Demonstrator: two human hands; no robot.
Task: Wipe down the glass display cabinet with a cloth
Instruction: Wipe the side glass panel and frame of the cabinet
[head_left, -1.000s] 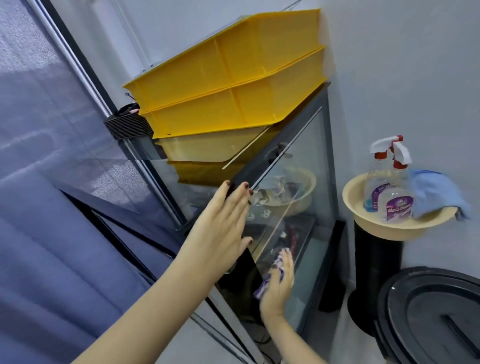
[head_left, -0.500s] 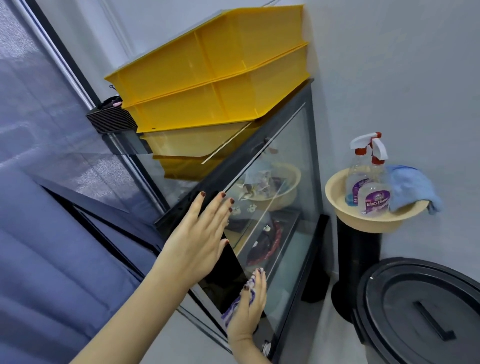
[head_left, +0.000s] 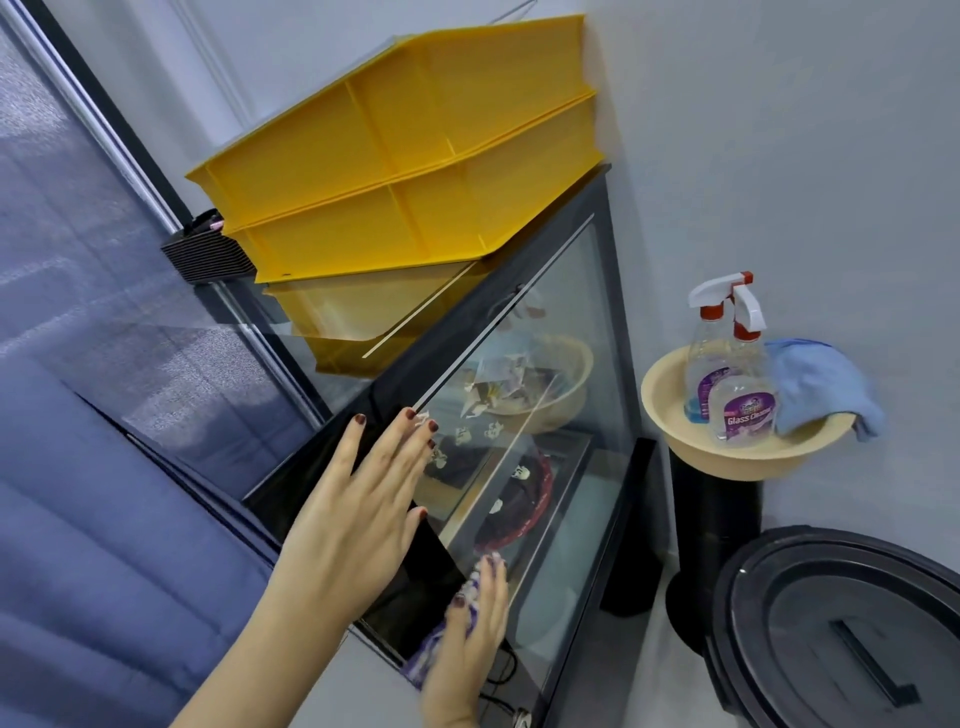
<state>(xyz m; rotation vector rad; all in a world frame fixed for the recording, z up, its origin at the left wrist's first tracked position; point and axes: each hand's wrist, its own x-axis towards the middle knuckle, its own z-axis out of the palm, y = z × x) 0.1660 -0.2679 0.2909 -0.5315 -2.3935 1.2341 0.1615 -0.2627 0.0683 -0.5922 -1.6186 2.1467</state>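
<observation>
while the left hand (head_left: 358, 514) lies flat on the cabinet (head_left: 447, 332), the flat right hand (head_left: 467, 649) hides most of the cloth (head_left: 426, 649).

I read this as a home corner: a black-framed glass display cabinet (head_left: 566, 312) of trinkets, stacked yellow plastic trays (head_left: 405, 171) on top, glass-cleaner spray bottles (head_left: 740, 405) in a round beige basin (head_left: 748, 460) to its right.

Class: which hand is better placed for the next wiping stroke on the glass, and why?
Right. The right hand presses the purple-and-white cloth against the glass display cabinet; the left hand lies bare on its dark edge.
</observation>
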